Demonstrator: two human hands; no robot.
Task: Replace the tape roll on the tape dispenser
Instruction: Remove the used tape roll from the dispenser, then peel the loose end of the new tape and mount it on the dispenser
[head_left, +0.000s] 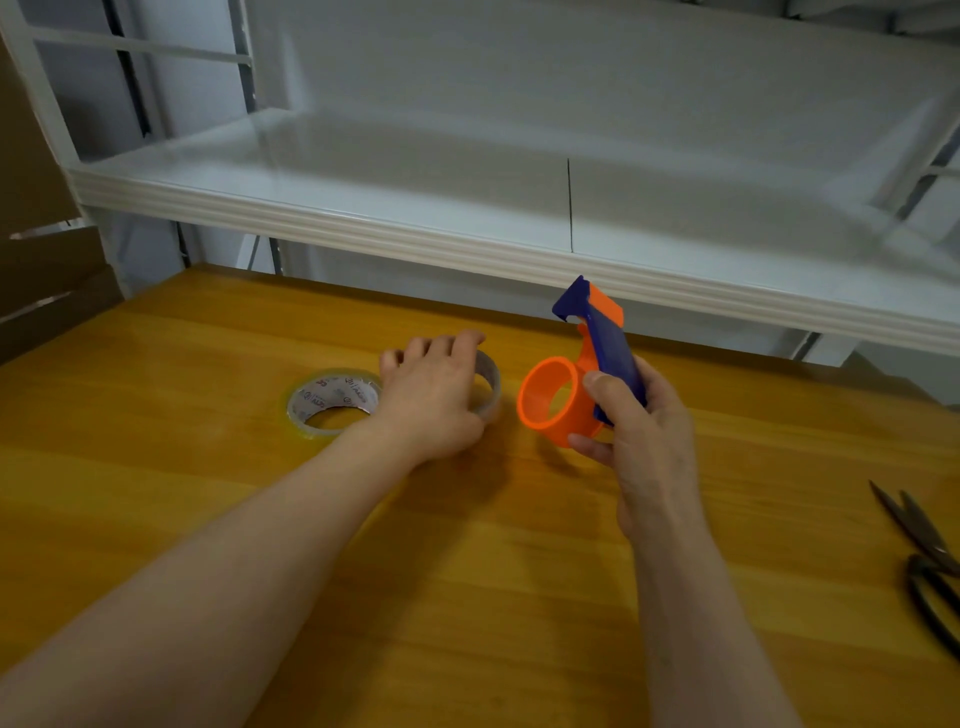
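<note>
R hand (644, 441) grips orange/blue tape dispenser (597, 358), hub exposed. L hand (431, 395) holds thin ring (493, 387), prob. a spent core, on bench (467, 571), just beside full tape roll (332, 400). Scissors (924, 561) far R.

On the surface (467, 571) the tape roll (332, 400) lies flat, just left of my left grip (431, 395), which curls round the empty ring (491, 387). Right of that ring, my right grip (644, 431) holds the tape dispenser (550, 400) above the surface. Scissors (924, 561) lie far right, a shelf (467, 208) runs behind, and cardboard boxes (47, 270) stand far left.
</note>
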